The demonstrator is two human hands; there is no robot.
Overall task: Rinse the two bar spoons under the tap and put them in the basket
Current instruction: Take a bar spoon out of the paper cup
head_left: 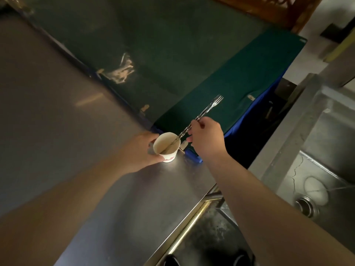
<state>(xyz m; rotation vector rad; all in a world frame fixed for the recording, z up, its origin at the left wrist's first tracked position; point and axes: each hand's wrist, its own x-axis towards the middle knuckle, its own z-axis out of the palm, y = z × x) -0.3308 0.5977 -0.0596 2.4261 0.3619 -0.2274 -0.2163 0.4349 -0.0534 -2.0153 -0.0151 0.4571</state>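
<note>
steadying the cup (166,147) is the left hand (141,151), its grip wrapped round the wall, at the far edge of the counter (57,112). a spoon (199,117) is pinched at mid-stem by the right hand (206,140), grip closed on it; the bowl end is down in the cup, the forked end up and away. whether a second spoon lies in the cup cannot be told; a pale streak is seen inside. the sink (322,169) is at right, well apart; neither tap nor basket is in view.

risks, as judged:
- the light cup could be tipped off the edge if the spoon is levered against the rim.
- the twisted stem could slip in a fingertip pinch.
- drips could be trailed across the counter on the way to the sink.
- the fork tines could be snagged on the green cloth (240,89).
</note>
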